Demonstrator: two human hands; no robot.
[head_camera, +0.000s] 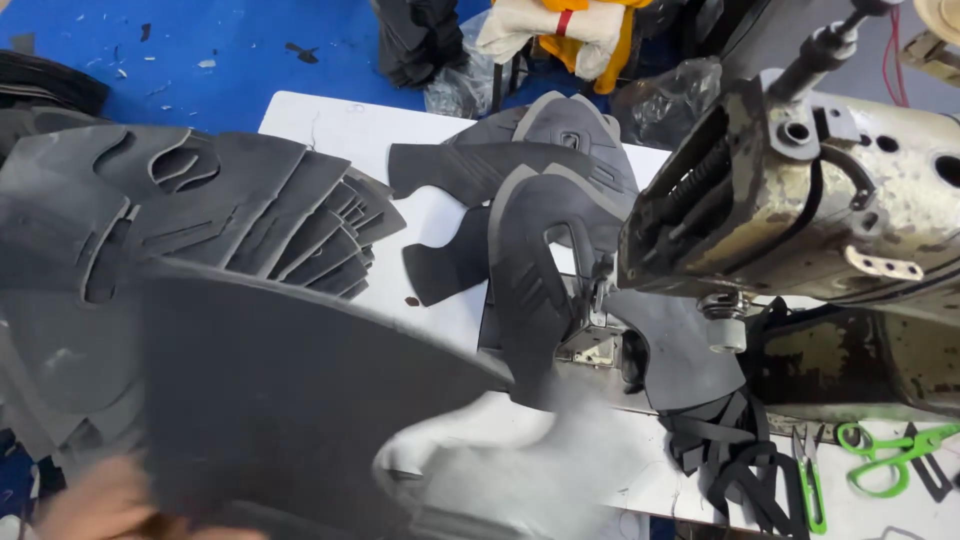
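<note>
A blurred hand at seven o'clock (which hand, and how its fingers sit, I cannot tell) touches a large dark grey curved sheet piece, with the worn cream metal sewing machine at two o'clock.

Green-handled scissors beside worn sewing machine, blue floor
</note>
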